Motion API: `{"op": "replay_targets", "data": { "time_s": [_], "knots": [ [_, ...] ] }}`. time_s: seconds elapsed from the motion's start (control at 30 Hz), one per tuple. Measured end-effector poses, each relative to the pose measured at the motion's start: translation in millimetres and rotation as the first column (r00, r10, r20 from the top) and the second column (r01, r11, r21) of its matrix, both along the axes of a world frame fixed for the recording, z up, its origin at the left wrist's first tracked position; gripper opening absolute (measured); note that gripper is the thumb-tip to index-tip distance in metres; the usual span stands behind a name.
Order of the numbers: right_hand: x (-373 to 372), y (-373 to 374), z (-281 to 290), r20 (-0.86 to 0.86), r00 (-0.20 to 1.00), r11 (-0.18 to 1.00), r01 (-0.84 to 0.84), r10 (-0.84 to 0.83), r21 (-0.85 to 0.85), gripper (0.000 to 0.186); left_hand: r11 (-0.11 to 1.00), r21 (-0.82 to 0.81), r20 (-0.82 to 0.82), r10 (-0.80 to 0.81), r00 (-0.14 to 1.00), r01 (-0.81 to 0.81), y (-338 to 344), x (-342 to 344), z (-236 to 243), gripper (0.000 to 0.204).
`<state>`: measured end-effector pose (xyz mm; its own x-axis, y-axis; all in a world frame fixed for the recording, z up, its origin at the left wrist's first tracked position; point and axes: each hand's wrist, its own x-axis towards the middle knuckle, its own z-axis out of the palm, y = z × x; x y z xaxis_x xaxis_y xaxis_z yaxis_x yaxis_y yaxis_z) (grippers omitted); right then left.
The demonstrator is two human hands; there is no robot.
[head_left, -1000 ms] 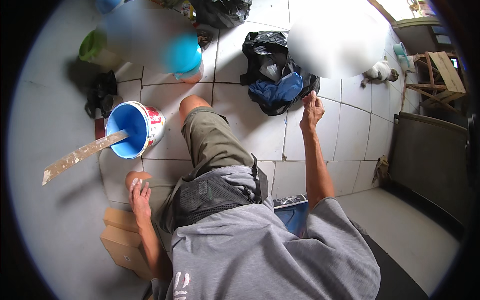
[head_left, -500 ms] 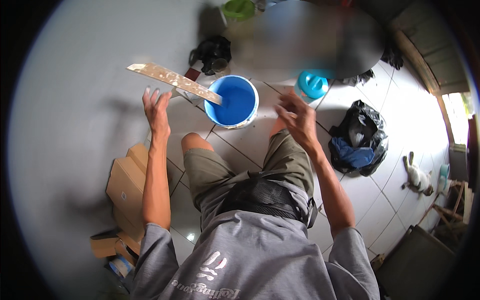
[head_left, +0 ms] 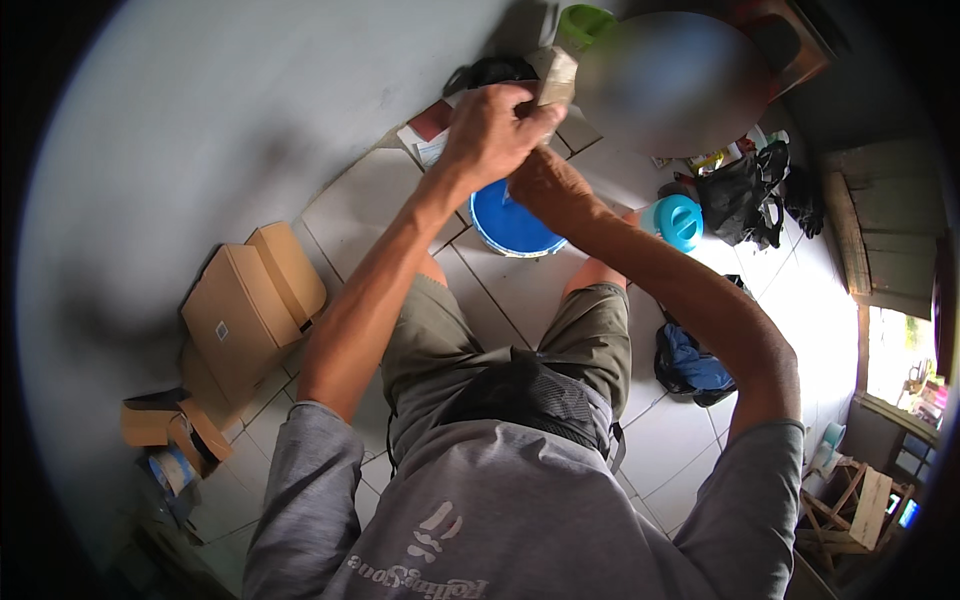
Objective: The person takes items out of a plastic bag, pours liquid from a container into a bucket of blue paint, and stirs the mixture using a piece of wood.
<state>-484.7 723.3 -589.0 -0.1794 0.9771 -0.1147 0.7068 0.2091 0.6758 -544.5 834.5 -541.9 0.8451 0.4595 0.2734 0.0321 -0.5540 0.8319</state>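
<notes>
A worn wooden stick (head_left: pixel 558 78), flat and pale, now stands steeply over the bucket. Its upper part is gripped by my left hand (head_left: pixel 488 138), fingers closed round it. Just below, my right hand (head_left: pixel 555 192) is wrapped about the same stick, close against the left. Under both hands, on the floor between my knees, is a round bucket (head_left: pixel 517 226) with blue inside. My hands and wrists cover its far rim and the stick's lower end.
A turquoise lidded container (head_left: pixel 678 222) stands right of the bucket. Black plastic bags (head_left: pixel 745 195) lie behind it, and blue cloth (head_left: pixel 690 358) is nearer. Cardboard boxes (head_left: pixel 250 300) lean at left by the grey wall (head_left: pixel 200 150). A green tub (head_left: pixel 583 25) is far ahead.
Both hands, open and apart before, have come together over the bucket and closed on the stick. The stick has swung from leaning left to steep. The view has shifted.
</notes>
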Motion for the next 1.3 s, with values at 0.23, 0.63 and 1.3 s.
{"op": "replay_targets", "data": {
  "time_s": [0.23, 0.63, 1.3],
  "knots": [
    [23.0, 1.7, -7.0, -0.049, 0.990, 0.979, 0.124, -0.133, -0.160, 0.027, 0.990, -0.107, 0.112, 0.104, 0.988, -0.092, -16.6, 0.1, -25.3, 0.042],
    [1.4, -35.8, 16.4, -0.081, 0.925, 0.837, 0.296, -0.371, -0.460, 0.009, 0.767, -0.325, -0.357, 0.442, 0.823, -0.553, -30.2, -49.9, -192.6, 0.034],
    [8.4, -41.7, 19.9, -0.160, 0.855, 0.788, 0.360, -0.493, -0.500, 0.013, 0.747, -0.264, -0.413, 0.484, 0.771, -0.610, -53.1, -66.9, -193.9, 0.029]
  ]
}}
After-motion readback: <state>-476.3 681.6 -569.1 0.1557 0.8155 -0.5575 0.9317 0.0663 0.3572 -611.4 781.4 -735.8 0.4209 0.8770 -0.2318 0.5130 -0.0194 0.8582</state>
